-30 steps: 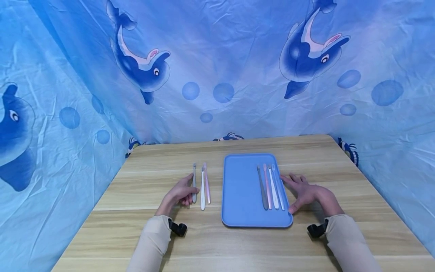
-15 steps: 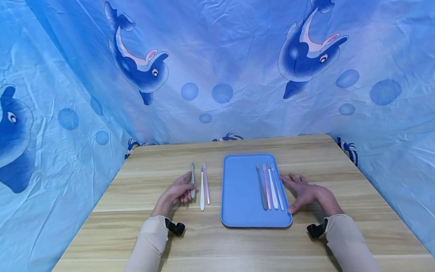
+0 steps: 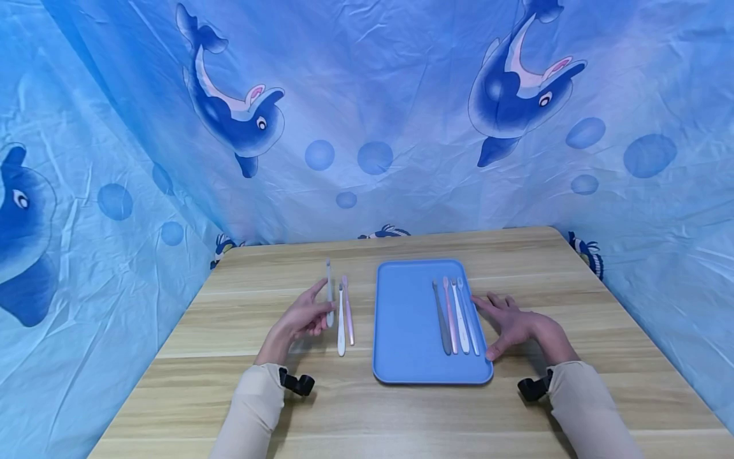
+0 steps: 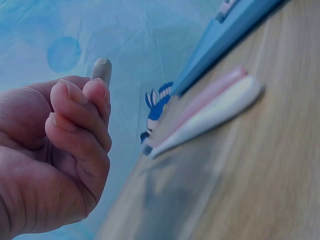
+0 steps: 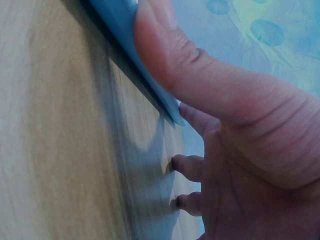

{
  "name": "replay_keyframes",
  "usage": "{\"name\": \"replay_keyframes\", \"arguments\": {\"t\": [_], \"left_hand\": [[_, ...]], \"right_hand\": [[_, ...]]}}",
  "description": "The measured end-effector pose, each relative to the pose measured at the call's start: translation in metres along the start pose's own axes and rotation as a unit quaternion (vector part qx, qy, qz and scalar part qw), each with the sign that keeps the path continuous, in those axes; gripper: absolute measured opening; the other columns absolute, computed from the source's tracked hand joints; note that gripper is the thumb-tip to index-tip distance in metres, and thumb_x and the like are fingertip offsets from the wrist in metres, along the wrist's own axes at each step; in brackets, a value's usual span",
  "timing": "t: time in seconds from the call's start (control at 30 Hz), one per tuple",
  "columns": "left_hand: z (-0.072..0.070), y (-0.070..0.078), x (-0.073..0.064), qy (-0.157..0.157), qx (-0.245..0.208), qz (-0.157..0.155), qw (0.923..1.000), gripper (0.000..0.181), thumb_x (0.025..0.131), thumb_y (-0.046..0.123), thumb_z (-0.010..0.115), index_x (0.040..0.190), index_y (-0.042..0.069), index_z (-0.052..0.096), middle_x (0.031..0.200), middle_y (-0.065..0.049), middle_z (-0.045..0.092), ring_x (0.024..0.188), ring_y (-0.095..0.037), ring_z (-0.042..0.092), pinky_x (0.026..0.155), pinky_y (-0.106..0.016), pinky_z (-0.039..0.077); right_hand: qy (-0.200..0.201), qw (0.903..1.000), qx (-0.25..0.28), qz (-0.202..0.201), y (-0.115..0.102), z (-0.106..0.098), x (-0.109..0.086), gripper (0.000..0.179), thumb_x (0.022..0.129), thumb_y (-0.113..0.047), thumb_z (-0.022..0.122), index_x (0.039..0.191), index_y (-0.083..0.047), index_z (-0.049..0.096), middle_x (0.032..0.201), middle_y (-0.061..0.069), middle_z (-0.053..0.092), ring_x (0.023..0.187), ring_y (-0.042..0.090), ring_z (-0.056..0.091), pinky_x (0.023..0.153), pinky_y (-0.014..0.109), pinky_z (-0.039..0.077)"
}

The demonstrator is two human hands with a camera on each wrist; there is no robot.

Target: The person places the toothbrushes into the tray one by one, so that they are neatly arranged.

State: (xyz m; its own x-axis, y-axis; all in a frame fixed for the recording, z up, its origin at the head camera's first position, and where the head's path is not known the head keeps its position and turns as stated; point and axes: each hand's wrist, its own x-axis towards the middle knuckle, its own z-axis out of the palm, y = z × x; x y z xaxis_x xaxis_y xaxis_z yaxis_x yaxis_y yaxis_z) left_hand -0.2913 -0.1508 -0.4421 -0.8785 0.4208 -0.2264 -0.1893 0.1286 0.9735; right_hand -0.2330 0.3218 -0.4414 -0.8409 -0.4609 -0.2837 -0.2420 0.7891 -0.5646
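My left hand [image 3: 304, 315] pinches a grey toothbrush [image 3: 329, 293] between thumb and fingers, its head pointing away from me. In the left wrist view the grey handle end pokes out past the curled fingers, raised off the wood. Just right of it on the table lie a white toothbrush [image 3: 341, 325] and a pink toothbrush [image 3: 348, 312], side by side. My right hand [image 3: 513, 324] has its fingers spread, with thumb and index finger against the right edge of a blue tray [image 3: 401, 319]; the thumb [image 5: 165, 60] shows at the rim in the right wrist view.
On the tray's right half lie several toothbrushes in a row: a dark grey toothbrush [image 3: 442, 322], a pink one, a white one and a blue one. The wooden table [image 3: 229, 306] ends at a blue dolphin-print curtain [image 3: 344, 95] behind and at the sides.
The grey toothbrush has come up off the table in my left hand and moved slightly away from me. The right hand and the tray have kept their places.
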Motion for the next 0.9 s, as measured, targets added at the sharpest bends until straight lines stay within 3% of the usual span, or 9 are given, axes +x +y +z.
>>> {"name": "replay_keyframes", "arguments": {"t": [0.37, 0.9], "left_hand": [[0.019, 0.018, -0.002, -0.005, 0.017, 0.019, 0.9997, 0.085, 0.099, 0.005, 0.055, 0.163, 0.019, 0.000, 0.046, 0.004, 0.057, 0.035, -0.005, 0.050, 0.034, -0.019, 0.042], [0.040, 0.029, -0.003, -0.008, 0.032, 0.030, 0.9990, 0.085, 0.099, 0.006, 0.055, 0.163, 0.019, 0.001, 0.047, 0.003, 0.058, 0.035, -0.006, 0.050, 0.034, -0.020, 0.042]], "right_hand": [[0.005, 0.9998, -0.009, 0.018, 0.000, 0.000, -0.002, 0.133, 0.064, -0.061, 0.086, 0.161, -0.010, 0.010, 0.160, 0.040, -0.001, 0.139, 0.073, -0.005, 0.098, 0.093, 0.007], [0.000, 0.9999, -0.002, 0.017, 0.000, 0.000, 0.001, 0.134, 0.064, -0.059, 0.087, 0.161, -0.009, 0.009, 0.161, 0.039, -0.003, 0.140, 0.072, -0.006, 0.100, 0.092, 0.006]]}}
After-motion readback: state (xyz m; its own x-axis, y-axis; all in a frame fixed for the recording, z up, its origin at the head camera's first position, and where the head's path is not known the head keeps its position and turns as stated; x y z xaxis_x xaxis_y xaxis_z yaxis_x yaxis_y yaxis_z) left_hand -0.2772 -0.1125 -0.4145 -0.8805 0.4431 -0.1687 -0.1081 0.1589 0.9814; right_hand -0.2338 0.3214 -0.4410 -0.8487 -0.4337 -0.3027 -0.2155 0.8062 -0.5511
